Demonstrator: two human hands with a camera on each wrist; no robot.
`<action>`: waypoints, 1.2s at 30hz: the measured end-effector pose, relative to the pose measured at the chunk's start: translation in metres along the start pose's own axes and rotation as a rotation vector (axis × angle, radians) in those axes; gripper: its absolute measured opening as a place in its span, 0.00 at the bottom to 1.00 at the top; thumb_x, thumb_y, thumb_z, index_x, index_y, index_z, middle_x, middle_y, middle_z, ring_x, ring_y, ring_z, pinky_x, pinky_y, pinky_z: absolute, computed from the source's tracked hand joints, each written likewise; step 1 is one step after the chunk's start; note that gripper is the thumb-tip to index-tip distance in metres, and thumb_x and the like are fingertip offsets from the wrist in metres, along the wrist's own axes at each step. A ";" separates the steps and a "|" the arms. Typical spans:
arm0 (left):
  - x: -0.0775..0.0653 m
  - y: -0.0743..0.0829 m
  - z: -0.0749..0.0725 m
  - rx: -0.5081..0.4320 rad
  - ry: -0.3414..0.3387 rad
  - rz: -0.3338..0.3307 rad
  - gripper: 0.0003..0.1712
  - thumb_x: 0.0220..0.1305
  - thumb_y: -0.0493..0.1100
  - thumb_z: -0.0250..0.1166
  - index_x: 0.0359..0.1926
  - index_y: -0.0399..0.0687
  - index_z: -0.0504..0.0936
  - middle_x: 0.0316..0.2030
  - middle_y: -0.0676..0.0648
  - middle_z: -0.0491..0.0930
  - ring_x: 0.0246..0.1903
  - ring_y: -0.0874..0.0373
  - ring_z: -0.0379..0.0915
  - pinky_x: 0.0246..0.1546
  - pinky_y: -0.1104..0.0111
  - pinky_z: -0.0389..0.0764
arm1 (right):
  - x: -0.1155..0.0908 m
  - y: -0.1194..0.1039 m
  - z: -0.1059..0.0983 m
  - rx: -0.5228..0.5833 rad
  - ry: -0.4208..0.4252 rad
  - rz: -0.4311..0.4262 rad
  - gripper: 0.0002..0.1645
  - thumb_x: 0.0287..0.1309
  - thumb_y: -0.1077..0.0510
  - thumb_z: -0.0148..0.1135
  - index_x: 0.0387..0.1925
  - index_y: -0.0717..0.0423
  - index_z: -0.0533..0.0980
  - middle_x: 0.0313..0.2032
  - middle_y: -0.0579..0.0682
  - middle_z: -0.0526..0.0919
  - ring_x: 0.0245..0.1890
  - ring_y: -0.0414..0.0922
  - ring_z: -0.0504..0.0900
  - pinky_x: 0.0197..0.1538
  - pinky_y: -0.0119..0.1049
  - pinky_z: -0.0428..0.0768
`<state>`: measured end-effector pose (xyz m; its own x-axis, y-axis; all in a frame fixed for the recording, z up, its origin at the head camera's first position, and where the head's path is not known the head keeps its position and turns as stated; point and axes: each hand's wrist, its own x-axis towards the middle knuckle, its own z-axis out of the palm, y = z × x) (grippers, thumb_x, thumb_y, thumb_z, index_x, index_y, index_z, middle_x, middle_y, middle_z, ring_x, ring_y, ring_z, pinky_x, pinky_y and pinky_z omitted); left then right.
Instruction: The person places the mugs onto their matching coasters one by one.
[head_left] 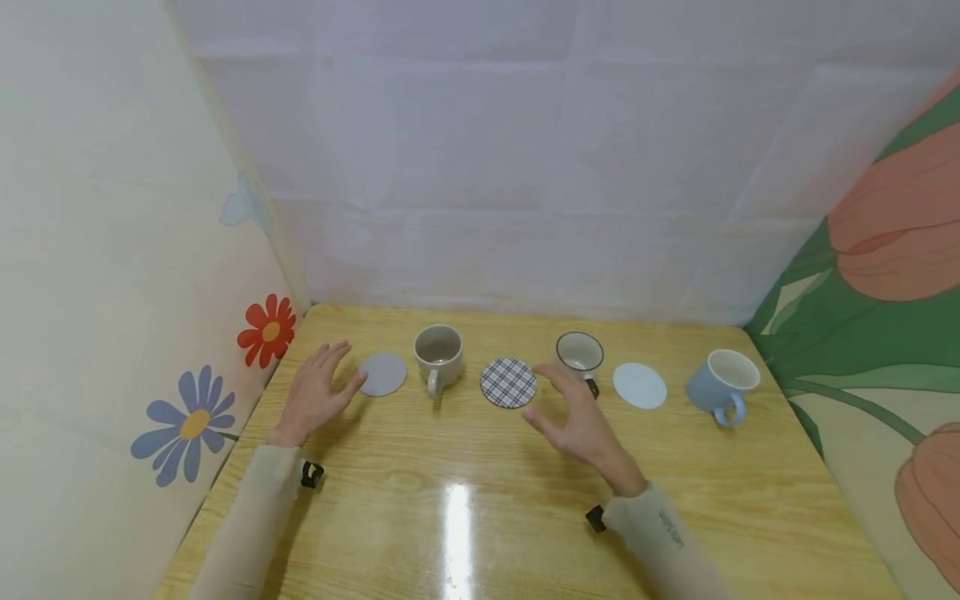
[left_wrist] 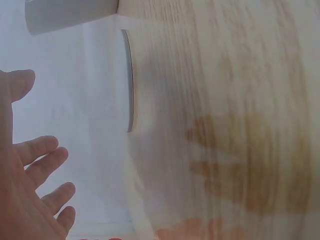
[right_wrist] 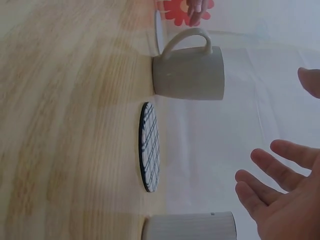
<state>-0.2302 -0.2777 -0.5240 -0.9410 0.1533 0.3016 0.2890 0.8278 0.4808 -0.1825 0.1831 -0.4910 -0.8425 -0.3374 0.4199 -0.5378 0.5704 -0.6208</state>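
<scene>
My left hand (head_left: 313,396) hovers over the table's left part with fingers spread, holding nothing, just left of a plain grey-lilac round coaster (head_left: 383,374). Right of that coaster stands a grey-beige mug (head_left: 438,354), its handle toward me. A black-and-white plaid round coaster (head_left: 508,383) lies in the middle. My right hand (head_left: 577,421) is held above the table with thumb and fingers apart, between the plaid coaster and a white mug with a dark rim (head_left: 580,350). The hand partly hides that mug. In the right wrist view the fingers (right_wrist: 280,170) touch nothing.
Farther right lies a pale blue round coaster (head_left: 640,385), and beyond it a light blue mug (head_left: 722,383) stands near the right edge of the wooden table (head_left: 390,500). A white cloth wall (head_left: 525,167) rises behind the table; flower-patterned panels flank it.
</scene>
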 end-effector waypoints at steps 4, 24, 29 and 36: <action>0.000 0.001 0.000 -0.013 -0.006 0.001 0.40 0.75 0.57 0.66 0.76 0.35 0.70 0.76 0.31 0.68 0.79 0.27 0.54 0.77 0.30 0.54 | 0.001 0.000 0.006 0.016 0.020 -0.012 0.40 0.61 0.49 0.75 0.70 0.57 0.74 0.68 0.58 0.80 0.70 0.60 0.75 0.72 0.72 0.70; 0.002 -0.004 0.009 -0.010 -0.084 -0.014 0.40 0.75 0.56 0.65 0.76 0.35 0.69 0.77 0.32 0.68 0.80 0.28 0.53 0.78 0.31 0.55 | 0.006 -0.008 0.017 0.080 -0.019 0.016 0.40 0.63 0.47 0.74 0.73 0.53 0.72 0.70 0.59 0.78 0.69 0.57 0.77 0.70 0.64 0.77; 0.001 -0.005 0.012 -0.015 -0.109 -0.017 0.40 0.75 0.56 0.65 0.75 0.33 0.70 0.76 0.31 0.69 0.78 0.27 0.55 0.77 0.30 0.56 | 0.007 -0.009 0.018 0.067 -0.028 0.007 0.40 0.63 0.47 0.74 0.72 0.54 0.73 0.70 0.60 0.78 0.70 0.58 0.77 0.70 0.66 0.76; -0.001 -0.005 0.016 -0.011 -0.153 -0.049 0.39 0.76 0.55 0.64 0.75 0.32 0.70 0.76 0.30 0.68 0.78 0.26 0.55 0.78 0.32 0.56 | 0.010 -0.011 0.018 0.055 -0.047 0.002 0.40 0.64 0.45 0.74 0.73 0.53 0.72 0.70 0.58 0.79 0.69 0.58 0.78 0.71 0.65 0.76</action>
<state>-0.2340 -0.2736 -0.5396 -0.9697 0.1936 0.1490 0.2429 0.8307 0.5009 -0.1855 0.1600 -0.4917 -0.8433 -0.3716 0.3882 -0.5360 0.5297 -0.6573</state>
